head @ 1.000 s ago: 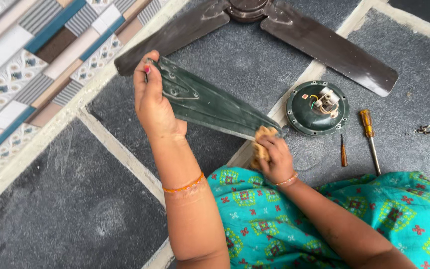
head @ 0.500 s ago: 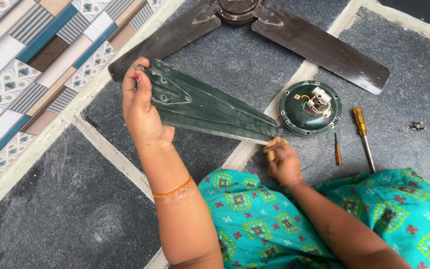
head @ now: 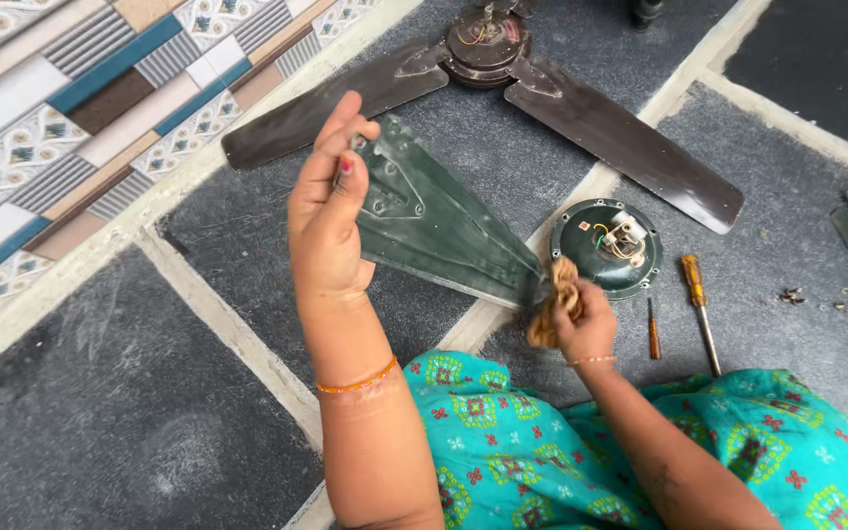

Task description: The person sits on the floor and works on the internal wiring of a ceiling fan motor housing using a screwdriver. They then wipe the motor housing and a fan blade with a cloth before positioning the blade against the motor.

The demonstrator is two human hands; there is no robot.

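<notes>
Fan blade [head: 444,231] pinched loosely by left hand [head: 326,221], right hand [head: 581,314] fisted around rag [head: 554,299].
Could slip, clatter onto floor [head: 100,422], maybe hitting motor housing [head: 609,245] near screwdriver [head: 699,304].

The floor [head: 100,442] is made of large dark grey speckled stone slabs, set apart by pale cream strips [head: 218,319] that cross it in straight lines. Along the upper left runs a band of patterned tiles [head: 61,118], laid slantwise in this view, with blocks of white, brown, teal and grey stripes, and some bearing a fan-like motif. A pale border [head: 120,231] divides these tiles from the grey slabs. The light is soft and even, like daylight, with only faint shadows on the stone.
</notes>
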